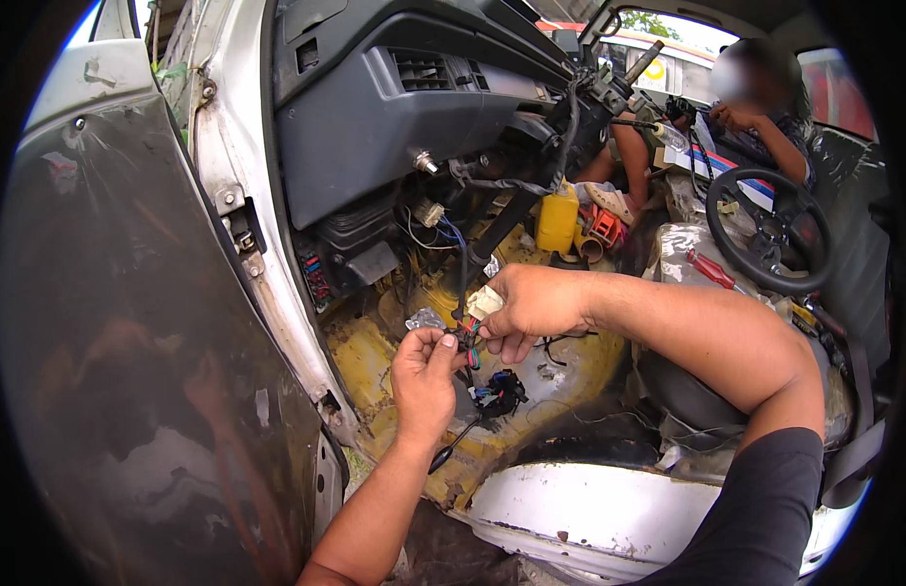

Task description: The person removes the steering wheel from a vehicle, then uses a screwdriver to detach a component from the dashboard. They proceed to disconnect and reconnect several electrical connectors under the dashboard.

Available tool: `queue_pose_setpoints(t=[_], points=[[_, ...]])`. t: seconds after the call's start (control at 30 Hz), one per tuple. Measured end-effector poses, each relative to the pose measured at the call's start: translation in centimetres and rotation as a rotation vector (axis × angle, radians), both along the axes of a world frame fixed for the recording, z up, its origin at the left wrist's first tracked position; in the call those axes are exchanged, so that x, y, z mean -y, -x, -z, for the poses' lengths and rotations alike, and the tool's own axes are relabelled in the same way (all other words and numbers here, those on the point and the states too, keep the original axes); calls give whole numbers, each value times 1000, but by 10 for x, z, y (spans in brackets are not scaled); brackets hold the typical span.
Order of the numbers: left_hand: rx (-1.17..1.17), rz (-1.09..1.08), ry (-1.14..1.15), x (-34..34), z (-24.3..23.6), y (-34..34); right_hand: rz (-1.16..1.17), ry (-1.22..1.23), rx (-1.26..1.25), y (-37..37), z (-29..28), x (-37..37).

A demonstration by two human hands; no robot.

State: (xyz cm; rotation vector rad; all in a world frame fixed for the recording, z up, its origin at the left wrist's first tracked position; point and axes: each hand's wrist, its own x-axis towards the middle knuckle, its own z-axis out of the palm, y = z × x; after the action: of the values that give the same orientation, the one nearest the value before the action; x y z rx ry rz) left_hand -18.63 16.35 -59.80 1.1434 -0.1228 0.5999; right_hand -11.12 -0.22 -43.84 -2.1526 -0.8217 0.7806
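Observation:
Over the van's footwell, my right hand (541, 305) grips a white plastic wiring connector (484, 303) between thumb and fingers. Coloured wires (473, 354) come out below it. Close beside, my left hand (425, 376) pinches those wires with thumb and forefinger; which strand it holds is too small to make out. A dark cable runs from the connector area up toward the steering column (506, 223). Beneath my hands, a black switch assembly with a stalk (500, 393) hangs or lies above the floor; I cannot tell which.
The open door (150, 342) stands at my left. A detached steering wheel (770, 230) and a red-handled screwdriver (715, 271) lie on the seat. A yellow container (557, 223) and an orange tool (601, 227) are farther in. Another person (765, 117) sits at the far side.

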Motion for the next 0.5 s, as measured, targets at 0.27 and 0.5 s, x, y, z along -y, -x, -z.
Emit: queue_pose_setpoints(t=[0.27,0.5], points=[[-245,5,-257,-12,-16,-4,-379,22,342,-7,4,3],[-112,140,59,-9,-26,4,-336,-86,198,-1,10,0]])
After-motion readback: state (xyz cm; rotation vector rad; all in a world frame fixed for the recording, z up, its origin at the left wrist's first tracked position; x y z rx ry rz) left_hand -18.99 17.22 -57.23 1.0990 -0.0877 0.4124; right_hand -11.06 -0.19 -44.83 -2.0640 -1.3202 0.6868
